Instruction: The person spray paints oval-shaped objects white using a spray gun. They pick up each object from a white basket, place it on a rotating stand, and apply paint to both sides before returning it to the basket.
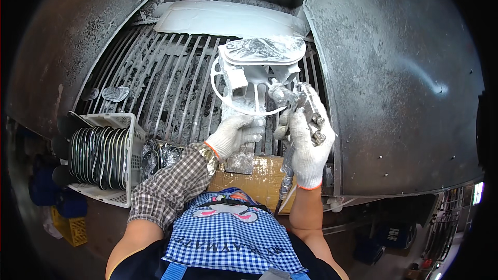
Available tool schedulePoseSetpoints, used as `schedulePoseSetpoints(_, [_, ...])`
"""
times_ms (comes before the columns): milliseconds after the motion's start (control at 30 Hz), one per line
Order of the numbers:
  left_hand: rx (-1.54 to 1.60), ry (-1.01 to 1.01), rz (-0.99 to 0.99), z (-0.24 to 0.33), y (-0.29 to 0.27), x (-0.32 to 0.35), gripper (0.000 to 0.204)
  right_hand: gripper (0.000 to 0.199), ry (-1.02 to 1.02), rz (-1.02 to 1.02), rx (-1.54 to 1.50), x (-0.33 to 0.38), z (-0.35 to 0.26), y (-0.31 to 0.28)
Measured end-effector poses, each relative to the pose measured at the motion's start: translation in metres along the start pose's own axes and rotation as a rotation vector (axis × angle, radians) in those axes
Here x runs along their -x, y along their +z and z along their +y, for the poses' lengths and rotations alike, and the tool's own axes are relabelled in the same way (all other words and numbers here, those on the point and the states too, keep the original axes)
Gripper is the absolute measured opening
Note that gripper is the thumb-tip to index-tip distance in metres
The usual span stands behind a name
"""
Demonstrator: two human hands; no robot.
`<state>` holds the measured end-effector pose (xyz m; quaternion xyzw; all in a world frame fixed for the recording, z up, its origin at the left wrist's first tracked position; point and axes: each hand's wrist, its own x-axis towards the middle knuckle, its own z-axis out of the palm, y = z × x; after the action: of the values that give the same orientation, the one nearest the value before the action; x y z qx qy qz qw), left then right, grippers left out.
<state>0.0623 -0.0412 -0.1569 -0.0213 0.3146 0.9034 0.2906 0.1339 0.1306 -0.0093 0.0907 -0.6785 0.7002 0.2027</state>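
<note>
One white-coated stand (238, 80): centre of the frame, above the slatted grate (179, 88); looks stiff, its powdery coat probably slippery.
Left hand (237, 134): gloved, fingers curled just below the stand's ring (213, 79); whether it grips, I cannot tell.
Oval piece (267, 50): atop the stand, film-covered; the film is likely light and easily creased, so better left untouched.
Spray gun (284, 94): metal, rigid, probably weighty; best held at its handle.
Right hand (311, 145): gloved, wrapped around the gun.
</note>
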Motion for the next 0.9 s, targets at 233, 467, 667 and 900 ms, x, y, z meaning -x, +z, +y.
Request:
schedulePoseSetpoints(233, [-0.072,-0.069,-0.006,0.000,0.002,0.008,0.039,0.050,0.061,0.148,-0.076,-0.005,-0.003,-0.008])
schedulePoseSetpoints(467, [-0.166,-0.003,0.037,0.012,0.054,0.020,0.032,0.054,0.030,0.278,-0.117,0.000,0.010,-0.030])
schedulePoseSetpoints(667, [0.081,0.334,-0.023,0.013,0.085,-0.029,0.020,0.052,0.092,0.268,-0.092,0.018,0.015,-0.043])
schedulePoseSetpoints(900, [0.337,0.398,0.432,0.033,0.139,-0.086,0.025,0.051,0.155,0.280,-0.037,0.044,0.027,-0.055])
